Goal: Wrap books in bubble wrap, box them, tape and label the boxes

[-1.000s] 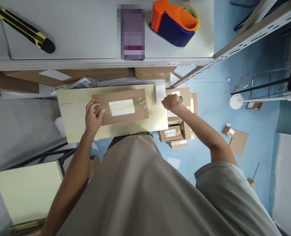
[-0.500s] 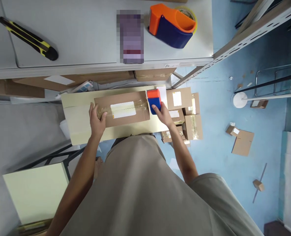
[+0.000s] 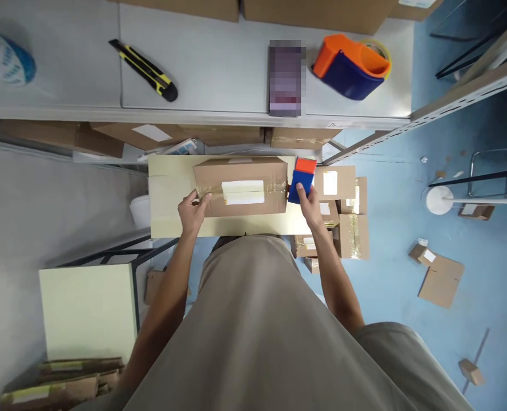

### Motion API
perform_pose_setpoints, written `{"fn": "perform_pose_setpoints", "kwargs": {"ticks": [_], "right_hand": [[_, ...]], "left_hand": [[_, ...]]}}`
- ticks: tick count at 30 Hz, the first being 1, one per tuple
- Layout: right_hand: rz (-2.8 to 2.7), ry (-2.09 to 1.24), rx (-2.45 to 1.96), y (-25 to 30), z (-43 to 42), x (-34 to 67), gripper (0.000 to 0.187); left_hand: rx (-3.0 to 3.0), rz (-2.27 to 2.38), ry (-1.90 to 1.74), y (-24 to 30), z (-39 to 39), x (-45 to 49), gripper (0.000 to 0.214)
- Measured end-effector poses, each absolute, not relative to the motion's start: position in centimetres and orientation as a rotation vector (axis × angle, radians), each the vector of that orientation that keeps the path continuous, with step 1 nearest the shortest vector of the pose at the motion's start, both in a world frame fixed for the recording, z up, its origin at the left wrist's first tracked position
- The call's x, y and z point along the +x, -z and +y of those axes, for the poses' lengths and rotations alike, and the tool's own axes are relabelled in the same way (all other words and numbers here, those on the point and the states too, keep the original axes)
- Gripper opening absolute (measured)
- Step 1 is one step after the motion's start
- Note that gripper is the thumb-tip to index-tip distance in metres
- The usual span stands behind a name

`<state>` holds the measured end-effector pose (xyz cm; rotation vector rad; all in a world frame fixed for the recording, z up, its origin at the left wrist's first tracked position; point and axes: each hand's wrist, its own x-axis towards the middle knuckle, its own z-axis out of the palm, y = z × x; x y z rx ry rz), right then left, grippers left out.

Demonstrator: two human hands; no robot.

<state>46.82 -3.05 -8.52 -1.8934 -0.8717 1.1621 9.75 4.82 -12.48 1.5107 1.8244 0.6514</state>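
A long brown cardboard box (image 3: 240,186) with a white label lies on a pale yellow board (image 3: 168,194) below the shelf. Clear tape runs along its top. My left hand (image 3: 192,212) presses on the box's left end, thumb on the tape, fingers curled over the edge. My right hand (image 3: 310,204) grips an orange and blue tape dispenser (image 3: 302,180) set against the box's right end.
On the grey shelf above lie a yellow and black utility knife (image 3: 144,69), a phone (image 3: 285,80) and a second orange and blue tape dispenser (image 3: 351,67). Several taped cartons (image 3: 343,211) are stacked on the blue floor at the right. Cardboard scraps (image 3: 441,278) litter the floor.
My right hand brought the tape dispenser from the far right to the box's right end. The left hand stayed on the left end. The view shifted, showing more shelf.
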Motion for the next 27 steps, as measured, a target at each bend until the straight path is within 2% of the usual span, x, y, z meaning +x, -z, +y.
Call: {"fn": "perform_pose_setpoints", "kwargs": {"ticks": [4,8,14,16,19,21,27], "right_hand": [[-0.739,-1.214,-1.843,9.6,-6.6,44.4,0.081],[-0.620,-1.253,-1.879,12.5,-9.8,42.4,0.073],[-0.794,-1.192,-1.994,15.8,-10.7,41.5,0.060],[-0.901,-1.161,-2.046,16.1,-10.9,41.9,0.058],[-1.102,-1.043,-2.202,16.1,-12.1,43.0,0.057],[-1.300,-0.917,-2.243,15.9,-13.3,43.9,0.054],[-1.906,-0.769,-1.960,15.2,-16.1,46.0,0.042]], "left_hand": [[1.353,1.807,-0.666,14.5,1.4,7.8,0.037],[1.266,1.866,-0.613,17.5,-1.8,7.0,0.024],[1.338,2.017,-0.461,19.5,-2.0,7.0,0.017],[1.352,2.006,-0.432,19.1,-1.9,6.9,0.025],[1.494,2.003,-0.487,17.4,-2.7,6.9,0.063],[1.694,2.011,-0.557,15.5,-3.9,7.7,0.079],[2.015,1.566,-0.503,9.1,-7.6,15.2,0.077]]}}
